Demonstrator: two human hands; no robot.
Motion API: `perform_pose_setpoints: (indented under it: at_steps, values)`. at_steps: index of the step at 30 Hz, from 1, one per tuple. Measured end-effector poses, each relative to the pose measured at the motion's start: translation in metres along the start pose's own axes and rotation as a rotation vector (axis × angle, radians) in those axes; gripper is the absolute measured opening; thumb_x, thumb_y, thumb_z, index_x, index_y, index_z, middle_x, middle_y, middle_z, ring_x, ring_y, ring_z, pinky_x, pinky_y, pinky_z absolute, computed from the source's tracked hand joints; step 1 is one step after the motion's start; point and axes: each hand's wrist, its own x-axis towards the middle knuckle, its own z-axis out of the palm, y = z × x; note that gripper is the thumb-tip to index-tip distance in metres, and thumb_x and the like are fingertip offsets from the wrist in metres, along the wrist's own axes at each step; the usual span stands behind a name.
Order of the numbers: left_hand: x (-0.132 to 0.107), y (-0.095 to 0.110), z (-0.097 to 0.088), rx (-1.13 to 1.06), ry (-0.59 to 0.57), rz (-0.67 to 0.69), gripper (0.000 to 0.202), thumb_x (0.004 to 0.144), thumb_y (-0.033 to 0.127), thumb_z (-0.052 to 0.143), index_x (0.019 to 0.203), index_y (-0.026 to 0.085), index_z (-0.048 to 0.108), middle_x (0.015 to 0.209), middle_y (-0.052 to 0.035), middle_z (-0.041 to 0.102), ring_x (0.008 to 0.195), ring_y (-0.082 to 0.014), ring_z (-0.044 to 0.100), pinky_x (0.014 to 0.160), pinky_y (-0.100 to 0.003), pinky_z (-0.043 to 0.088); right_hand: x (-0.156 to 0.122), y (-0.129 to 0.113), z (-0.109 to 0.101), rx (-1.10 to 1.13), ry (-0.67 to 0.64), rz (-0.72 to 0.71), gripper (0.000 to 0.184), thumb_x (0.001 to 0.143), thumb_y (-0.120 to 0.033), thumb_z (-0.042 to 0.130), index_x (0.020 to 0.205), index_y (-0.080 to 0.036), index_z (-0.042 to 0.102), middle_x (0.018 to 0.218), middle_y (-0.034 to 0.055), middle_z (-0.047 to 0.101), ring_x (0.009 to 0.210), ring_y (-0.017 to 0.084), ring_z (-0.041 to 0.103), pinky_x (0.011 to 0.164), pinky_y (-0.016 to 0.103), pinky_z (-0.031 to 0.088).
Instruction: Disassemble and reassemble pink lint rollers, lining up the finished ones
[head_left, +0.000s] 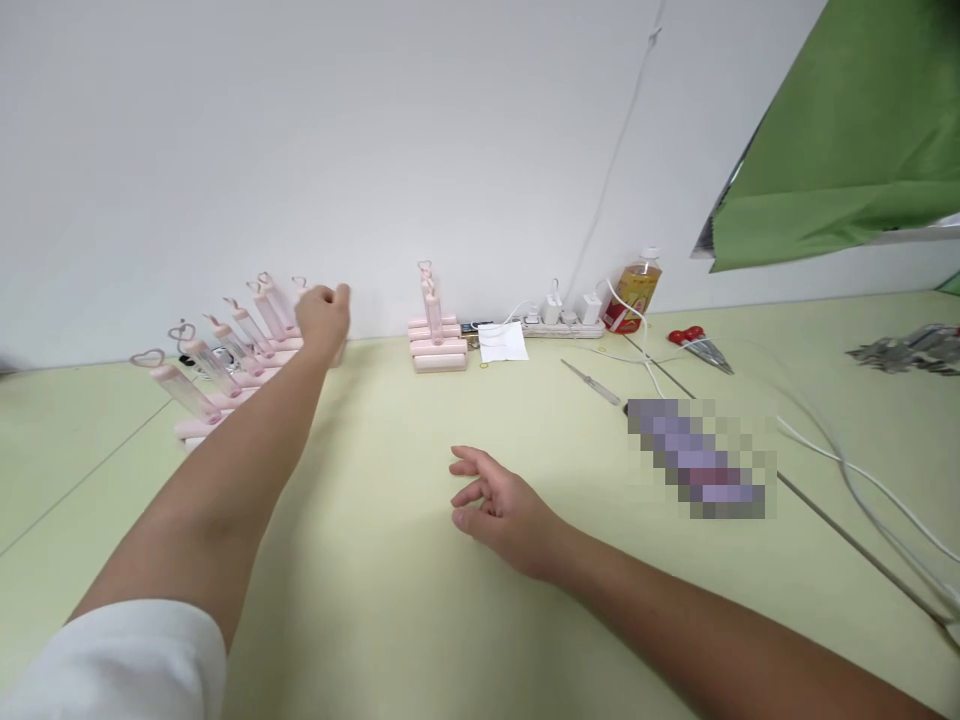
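Observation:
At the back left, my left hand [324, 318] is closed at a pink lint roller [300, 284]. The heart-shaped loop of that roller shows just left of the hand, while the hand and forearm hide most of the rest. Beside it, a row of similar pink lint rollers [186, 390] with clear upright handles and heart loops runs toward the front left. Over the middle of the table [375, 560], my right hand [502, 510] is open and holds nothing, its fingers slightly bent and pointing left. Farther back, another small stack of pink lint rollers [437, 345] stands against the wall.
A power strip [570, 328] with white chargers and a paper [504, 342] lie along the wall. A drink bottle [634, 292], red-handled scissors [699, 347], a thin pointed tool [591, 382] and loose white cables are to the right. Green sheeting [847, 150] hangs at upper right.

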Motion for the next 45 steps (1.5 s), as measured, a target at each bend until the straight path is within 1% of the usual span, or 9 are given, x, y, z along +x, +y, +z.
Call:
perform_pose_setpoints:
  at_steps: [3, 9, 15, 22, 28, 32, 35, 40, 45]
  values:
    - [0.026, -0.018, -0.018, 0.025, 0.224, -0.088, 0.033, 0.082, 0.036, 0.052, 0.107, 0.015, 0.05, 0.1, -0.0133, 0.063, 0.092, -0.0257, 0.06, 0.08, -0.038, 0.045, 0.0, 0.003, 0.0, 0.041, -0.003, 0.033, 0.061, 0.085, -0.037, 0.061, 0.141, -0.035, 0.036, 0.136, 0.0099, 0.046, 0.096, 0.017, 0.059, 0.074, 0.034, 0.052]
    - [0.036, -0.031, -0.021, 0.095, -0.102, -0.261, 0.081, 0.066, 0.046, 0.072, 0.128, 0.004, 0.04, 0.118, -0.0282, 0.058, 0.108, -0.0408, 0.057, 0.082, -0.047, 0.046, 0.002, 0.008, 0.0, 0.106, 0.008, 0.04, 0.056, 0.086, -0.035, 0.06, 0.138, -0.032, 0.041, 0.131, 0.0098, 0.05, 0.085, 0.015, 0.059, 0.069, 0.033, 0.052]
    - [0.009, 0.0, -0.036, 0.212, -0.03, -0.127, 0.084, 0.073, 0.043, 0.066, 0.138, 0.006, 0.027, 0.12, -0.0261, 0.058, 0.11, -0.0416, 0.056, 0.087, -0.05, 0.044, 0.002, 0.009, -0.002, 0.071, -0.003, 0.023, 0.058, 0.085, -0.036, 0.061, 0.139, -0.031, 0.041, 0.125, 0.01, 0.053, 0.081, 0.014, 0.059, 0.07, 0.033, 0.052]
    - [-0.014, 0.042, -0.126, 0.404, -0.028, 0.056, 0.065, 0.086, 0.046, 0.055, 0.133, 0.007, 0.033, 0.111, -0.0131, 0.055, 0.111, -0.0367, 0.053, 0.088, -0.046, 0.041, 0.008, 0.007, -0.005, 0.03, 0.008, -0.025, 0.055, 0.084, -0.033, 0.06, 0.137, -0.027, 0.044, 0.119, 0.0101, 0.055, 0.084, 0.015, 0.06, 0.069, 0.033, 0.051]
    - [-0.035, -0.013, -0.188, 0.676, 0.009, -0.101, 0.048, 0.081, 0.048, 0.059, 0.11, 0.011, 0.053, 0.124, -0.0174, 0.05, 0.115, -0.0387, 0.047, 0.09, -0.051, 0.042, 0.01, 0.005, -0.005, 0.009, -0.01, -0.063, 0.053, 0.085, -0.033, 0.059, 0.136, -0.024, 0.043, 0.117, 0.0103, 0.055, 0.088, 0.017, 0.058, 0.069, 0.034, 0.052]
    - [-0.051, -0.058, -0.196, 0.576, -0.237, -0.182, 0.03, 0.08, 0.048, 0.055, 0.086, 0.019, 0.056, 0.095, -0.0099, 0.065, 0.091, -0.0296, 0.059, 0.076, -0.038, 0.045, 0.011, 0.006, -0.006, -0.003, -0.027, -0.077, 0.052, 0.087, -0.034, 0.058, 0.135, -0.024, 0.043, 0.114, 0.0102, 0.056, 0.09, 0.017, 0.058, 0.068, 0.033, 0.051]
    - [-0.068, -0.068, -0.199, 0.556, -0.212, -0.149, 0.021, 0.08, 0.042, 0.052, 0.079, 0.021, 0.054, 0.081, -0.0084, 0.065, 0.081, -0.0279, 0.06, 0.063, -0.033, 0.042, 0.012, 0.006, -0.007, -0.002, -0.032, -0.081, 0.051, 0.087, -0.034, 0.057, 0.135, -0.023, 0.044, 0.113, 0.0101, 0.056, 0.088, 0.017, 0.059, 0.069, 0.033, 0.051]
    - [-0.114, -0.03, -0.204, 0.301, -0.103, -0.058, 0.022, 0.08, 0.04, 0.052, 0.069, 0.021, 0.05, 0.061, -0.0038, 0.058, 0.058, -0.0209, 0.054, 0.05, -0.028, 0.034, 0.016, 0.012, -0.007, 0.016, -0.02, -0.092, 0.05, 0.087, -0.038, 0.058, 0.133, -0.023, 0.046, 0.121, 0.0121, 0.054, 0.089, 0.017, 0.058, 0.066, 0.031, 0.051]
    - [-0.159, 0.024, -0.173, -0.36, -0.298, -0.048, 0.025, 0.081, 0.04, 0.056, 0.068, 0.02, 0.047, 0.043, 0.0045, 0.045, 0.038, -0.0107, 0.041, 0.04, -0.021, 0.028, 0.021, 0.013, -0.004, 0.091, 0.013, -0.215, 0.064, 0.086, -0.049, 0.059, 0.14, -0.026, 0.036, 0.133, 0.0148, 0.048, 0.108, 0.024, 0.054, 0.07, 0.034, 0.052]
